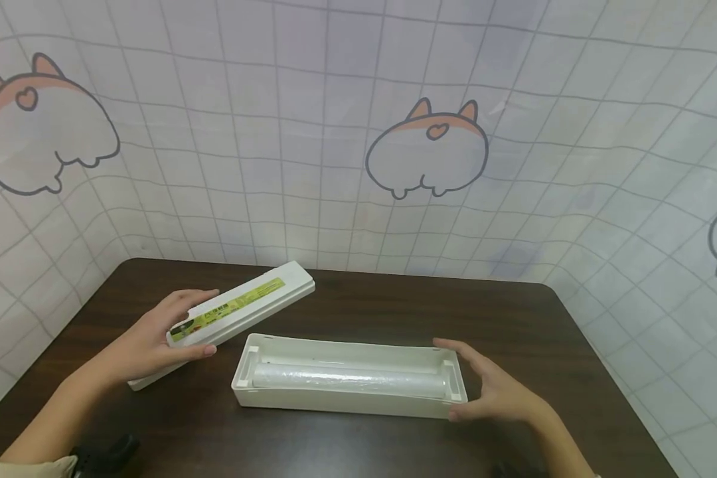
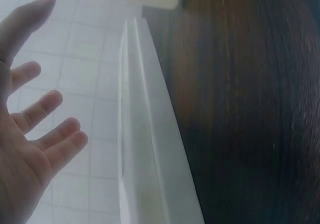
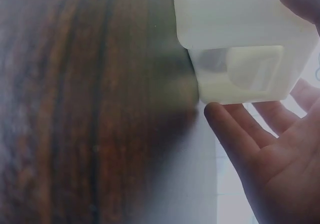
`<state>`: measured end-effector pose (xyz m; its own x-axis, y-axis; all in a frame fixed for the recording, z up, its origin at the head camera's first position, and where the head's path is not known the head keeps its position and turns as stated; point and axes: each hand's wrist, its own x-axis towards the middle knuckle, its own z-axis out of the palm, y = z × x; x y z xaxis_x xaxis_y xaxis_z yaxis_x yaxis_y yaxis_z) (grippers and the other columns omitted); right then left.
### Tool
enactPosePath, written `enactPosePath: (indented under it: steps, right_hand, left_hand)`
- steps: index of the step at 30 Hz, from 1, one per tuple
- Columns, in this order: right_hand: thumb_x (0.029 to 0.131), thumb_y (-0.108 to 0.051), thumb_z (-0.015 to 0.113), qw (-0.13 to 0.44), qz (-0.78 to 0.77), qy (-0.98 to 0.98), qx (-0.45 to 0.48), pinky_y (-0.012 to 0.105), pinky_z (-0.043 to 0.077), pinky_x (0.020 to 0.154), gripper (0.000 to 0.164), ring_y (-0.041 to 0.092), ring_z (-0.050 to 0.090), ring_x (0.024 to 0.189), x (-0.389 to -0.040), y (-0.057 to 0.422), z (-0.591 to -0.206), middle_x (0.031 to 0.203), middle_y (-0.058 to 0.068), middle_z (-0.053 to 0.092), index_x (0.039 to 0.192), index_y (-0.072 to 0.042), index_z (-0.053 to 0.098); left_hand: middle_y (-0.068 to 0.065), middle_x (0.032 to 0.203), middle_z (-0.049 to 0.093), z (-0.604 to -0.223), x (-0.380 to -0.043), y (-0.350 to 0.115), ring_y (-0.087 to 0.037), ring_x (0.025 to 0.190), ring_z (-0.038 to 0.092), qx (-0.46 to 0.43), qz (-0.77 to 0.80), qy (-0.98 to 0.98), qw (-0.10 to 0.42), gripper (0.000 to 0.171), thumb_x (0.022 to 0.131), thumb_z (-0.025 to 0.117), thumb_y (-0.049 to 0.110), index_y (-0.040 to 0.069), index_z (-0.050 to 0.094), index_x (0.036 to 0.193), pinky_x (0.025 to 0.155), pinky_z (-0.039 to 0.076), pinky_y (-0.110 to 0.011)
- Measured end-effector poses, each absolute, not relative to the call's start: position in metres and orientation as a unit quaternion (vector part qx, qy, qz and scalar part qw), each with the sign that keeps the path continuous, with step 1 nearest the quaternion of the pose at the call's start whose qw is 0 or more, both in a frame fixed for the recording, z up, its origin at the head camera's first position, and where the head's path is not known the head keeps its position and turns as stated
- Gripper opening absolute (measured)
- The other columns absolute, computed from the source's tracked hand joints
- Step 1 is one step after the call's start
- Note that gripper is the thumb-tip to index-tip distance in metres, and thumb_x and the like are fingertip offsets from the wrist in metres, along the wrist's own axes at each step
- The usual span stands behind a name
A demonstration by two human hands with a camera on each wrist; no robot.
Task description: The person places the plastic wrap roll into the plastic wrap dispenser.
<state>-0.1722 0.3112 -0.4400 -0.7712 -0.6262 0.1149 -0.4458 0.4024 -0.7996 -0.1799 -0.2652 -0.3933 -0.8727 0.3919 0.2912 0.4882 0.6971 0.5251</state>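
Observation:
A white lid (image 1: 241,304) with a yellow-green label lies slanted at the left of the table. My left hand (image 1: 161,332) is over its near end, thumb and fingers spread to either side; in the left wrist view these fingers (image 2: 60,139) stand apart from the lid's side (image 2: 150,124). In the middle sits a long, uncovered white cling film box (image 1: 346,402), a roll of cling film (image 1: 349,380) lying inside it. My right hand (image 1: 502,392) holds the box's right end between thumb and fingers. The right wrist view shows the fingers (image 3: 235,129) at the box's end face (image 3: 255,74).
Everything lies on a dark brown wooden table (image 1: 358,441) with rounded far corners. White grid-patterned cloth (image 1: 311,133) with cartoon animal drawings stands behind it and along both sides. A black band or strap (image 1: 104,458) is near the left wrist.

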Motion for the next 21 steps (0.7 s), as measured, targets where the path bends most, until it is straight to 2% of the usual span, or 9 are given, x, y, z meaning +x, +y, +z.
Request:
enactPosePath:
  steps: [3,6,14,21]
  right_hand:
    - [0.069,-0.021,0.088,0.111,-0.457,0.825,-0.315,0.071,0.039,0.092,0.108,0.041,0.037,0.130,-0.171,0.311,-0.442,0.152,0.008,0.038,0.157,-0.018,0.026]
    - [0.067,-0.021,0.089,0.124,-0.462,0.824,-0.305,0.076,0.035,0.093,0.112,0.042,0.033,0.132,-0.170,0.311,-0.444,0.152,0.008,0.037,0.158,-0.021,0.023]
    - [0.067,-0.022,0.089,0.131,-0.462,0.824,-0.301,0.072,0.036,0.094,0.113,0.040,0.034,0.130,-0.170,0.312,-0.445,0.151,0.007,0.037,0.158,-0.024,0.023]
    - [0.068,-0.021,0.089,0.130,-0.465,0.821,-0.303,0.067,0.037,0.095,0.112,0.037,0.037,0.129,-0.170,0.312,-0.445,0.149,0.005,0.039,0.158,-0.016,0.022]
  left_hand:
    - [-0.010,0.144,0.043,-0.395,-0.184,-0.270,-0.026,0.112,0.049,-0.234,-0.292,-0.924,0.077,0.087,0.081,0.084,0.037,0.026,0.037,0.154,0.082,0.046,-0.050]
    - [-0.013,0.144,0.043,-0.399,-0.187,-0.275,-0.032,0.120,0.047,-0.234,-0.279,-0.927,0.084,0.088,0.080,0.084,0.039,0.023,0.039,0.153,0.086,0.044,-0.058]
    - [-0.018,0.142,0.044,-0.408,-0.192,-0.287,-0.037,0.124,0.045,-0.240,-0.253,-0.931,0.104,0.089,0.076,0.087,0.040,0.018,0.043,0.151,0.087,0.042,-0.062]
    - [-0.017,0.140,0.045,-0.412,-0.197,-0.289,-0.036,0.117,0.048,-0.235,-0.228,-0.940,0.099,0.091,0.074,0.086,0.045,0.018,0.044,0.150,0.081,0.043,-0.057]
